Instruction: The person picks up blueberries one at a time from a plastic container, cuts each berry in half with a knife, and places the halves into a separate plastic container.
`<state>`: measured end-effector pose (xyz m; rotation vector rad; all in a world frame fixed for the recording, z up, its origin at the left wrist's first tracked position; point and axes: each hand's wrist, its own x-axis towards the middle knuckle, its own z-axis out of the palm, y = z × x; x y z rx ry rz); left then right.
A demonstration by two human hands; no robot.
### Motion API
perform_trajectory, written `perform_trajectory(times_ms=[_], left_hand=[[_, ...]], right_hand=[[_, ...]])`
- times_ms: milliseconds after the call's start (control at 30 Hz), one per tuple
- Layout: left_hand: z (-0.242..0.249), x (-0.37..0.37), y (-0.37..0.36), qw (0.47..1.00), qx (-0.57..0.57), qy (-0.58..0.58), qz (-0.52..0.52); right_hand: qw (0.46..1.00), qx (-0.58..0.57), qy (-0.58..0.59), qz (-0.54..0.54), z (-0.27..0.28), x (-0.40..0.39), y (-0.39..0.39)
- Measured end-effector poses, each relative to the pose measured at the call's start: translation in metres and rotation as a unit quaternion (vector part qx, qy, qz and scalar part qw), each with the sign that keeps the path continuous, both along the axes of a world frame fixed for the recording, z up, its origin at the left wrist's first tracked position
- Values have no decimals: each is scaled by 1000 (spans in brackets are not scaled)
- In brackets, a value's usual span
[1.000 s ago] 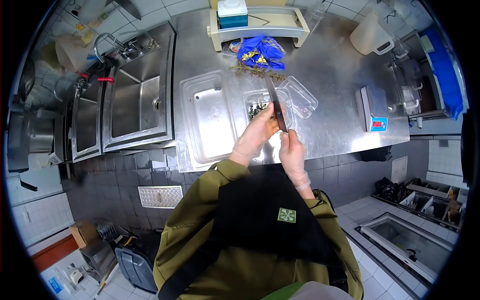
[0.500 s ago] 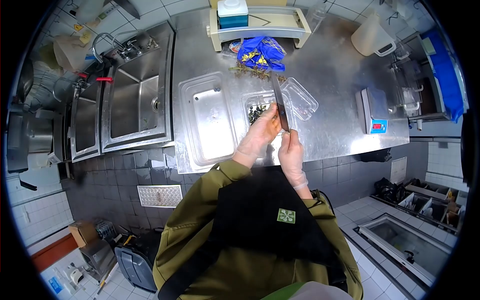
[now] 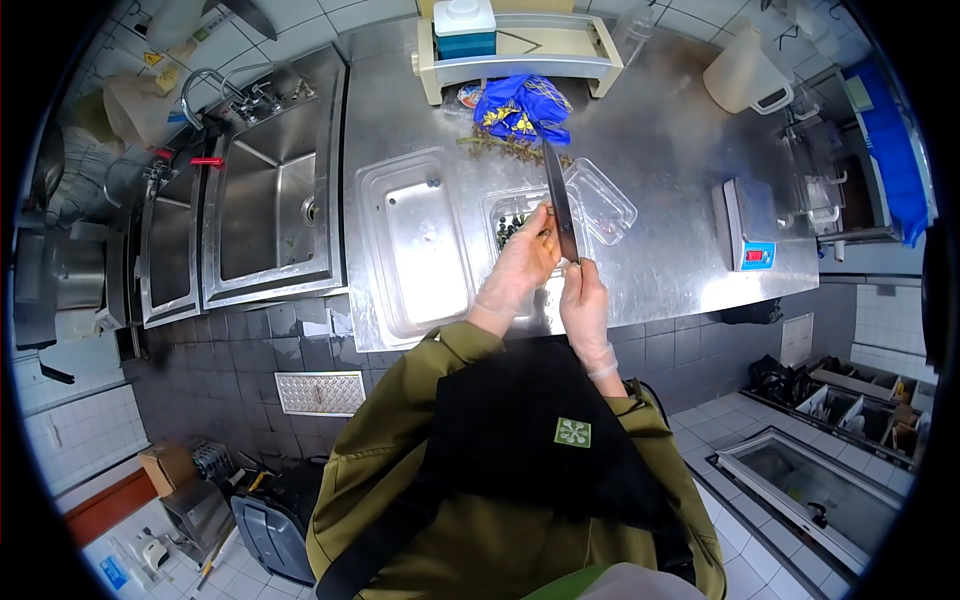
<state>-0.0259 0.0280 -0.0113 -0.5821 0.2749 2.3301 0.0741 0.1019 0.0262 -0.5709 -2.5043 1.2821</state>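
My right hand point(image 3: 584, 305), in a clear glove, is closed round the handle end of a knife point(image 3: 559, 195), whose dark blade points away from me. Beside the blade is my gloved left hand point(image 3: 520, 270), its fingers curled and pressed together; whatever they hold is too hidden to name. Under the left hand stands a small clear container point(image 3: 489, 203) with dark round fruits point(image 3: 509, 227) in it, like grapes. To its left lies a large clear tub point(image 3: 425, 270) with a couple of dark fruits at its far end. An open clear clamshell box point(image 3: 604, 203) sits right of the knife.
Bare fruit stems point(image 3: 500, 146) lie beyond the containers, before a crumpled blue bag point(image 3: 520, 105). A cream rack point(image 3: 520, 66) stands at the back. On the right are a scale point(image 3: 746, 228) and a plastic jug point(image 3: 745, 75). Steel sinks point(image 3: 268, 190) adjoin on the left.
Both hands and the knife stay in nearly the same place. The left fingers have shifted slightly by the blade, and the view has moved a little.
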Motion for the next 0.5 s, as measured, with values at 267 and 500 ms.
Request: perform_trajectory(times_ms=[267,500], left_hand=[[6,1,-2,999,-14,30,6],[17,-2,-9,995,-30,93,-36]], right_hand=[[1000,28,2,5,-5,0,1],[999,41,0,19,-5,-1,5]])
